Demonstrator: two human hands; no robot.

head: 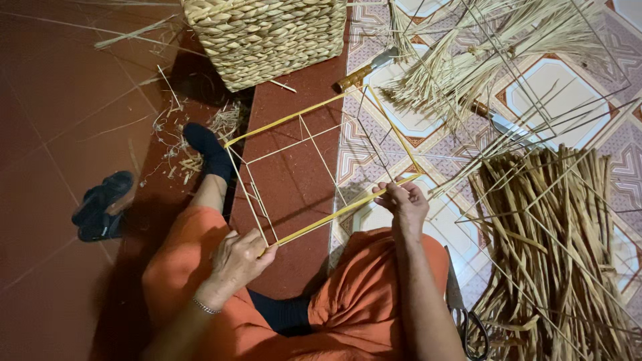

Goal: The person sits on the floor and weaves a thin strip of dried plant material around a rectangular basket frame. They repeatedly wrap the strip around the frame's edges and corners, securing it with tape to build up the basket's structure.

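Wire basket frame [314,157] — left hand [235,257] and right hand [403,204] each pinch its yellow-wrapped near edge

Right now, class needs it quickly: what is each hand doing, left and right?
Left hand: closed, pinching the near corner of the wire frame.
Right hand: closed on the frame's yellow-wrapped edge.

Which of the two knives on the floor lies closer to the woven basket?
The knife with the pale wooden handle, just right of the woven basket. The other knife lies farther right, among the straw.
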